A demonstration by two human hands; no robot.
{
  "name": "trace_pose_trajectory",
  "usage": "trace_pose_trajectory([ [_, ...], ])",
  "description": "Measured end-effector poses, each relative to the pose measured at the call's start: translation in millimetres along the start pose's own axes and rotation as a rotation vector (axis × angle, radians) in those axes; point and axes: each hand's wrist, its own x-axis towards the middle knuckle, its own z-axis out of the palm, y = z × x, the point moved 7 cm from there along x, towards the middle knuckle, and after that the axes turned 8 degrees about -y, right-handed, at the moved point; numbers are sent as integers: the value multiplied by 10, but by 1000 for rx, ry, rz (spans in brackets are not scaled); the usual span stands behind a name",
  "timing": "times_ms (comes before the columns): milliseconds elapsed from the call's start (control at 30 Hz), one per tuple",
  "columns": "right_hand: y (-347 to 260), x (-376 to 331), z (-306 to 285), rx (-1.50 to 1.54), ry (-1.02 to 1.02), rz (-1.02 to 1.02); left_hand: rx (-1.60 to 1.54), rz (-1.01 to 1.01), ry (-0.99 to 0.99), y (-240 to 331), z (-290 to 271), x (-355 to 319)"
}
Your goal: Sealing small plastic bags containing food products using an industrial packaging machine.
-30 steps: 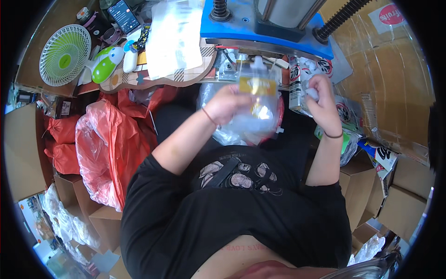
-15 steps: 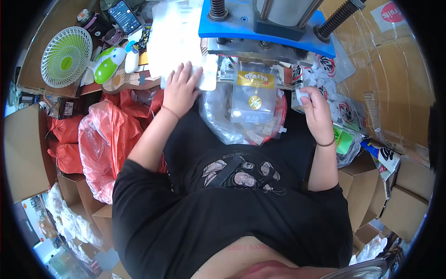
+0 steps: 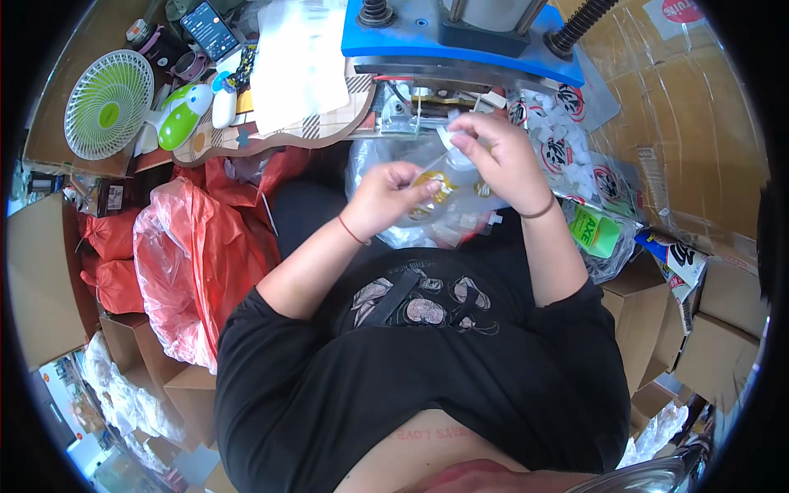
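A clear plastic pouch (image 3: 461,160) with gold print is in front of my chest, bent and tilted between both hands. My left hand (image 3: 382,199) is closed, pinching the pouch's left side between thumb and fingers. On the opposite side, my right hand (image 3: 503,160) curls over the top of the pouch with its fingertips pinched on a small white plastic piece (image 3: 446,138). Those fingers partly hide the piece, and I cannot tell whether it is in the pouch's mouth. Beneath my hands, a clear bag (image 3: 362,168) holds more plastic items.
Ahead stands a press with a blue plate (image 3: 460,41) and springs. White sheets (image 3: 300,70) lie on the board at left, near a green-and-white fan (image 3: 111,103) and a phone (image 3: 209,31). Red plastic bags (image 3: 197,263) fill the left. White caps (image 3: 551,135) are heaped at right, beside cardboard (image 3: 682,123).
My left hand has left the white stack and moved right onto the pouch. My right hand has come inward with the white piece. The pouch, upright below the press before, is now bent between my hands.
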Motion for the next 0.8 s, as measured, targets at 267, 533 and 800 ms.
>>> trace_pose_trajectory([
  [267,133,-216,-217,37,-97,189,-121,-92,-144,-192,405,103],
  [533,139,-252,-271,-211,-234,49,-465,-179,-261,-111,687,79],
  [800,763,-590,-648,-682,-165,251,-496,-153,-78,-44,41,359],
])
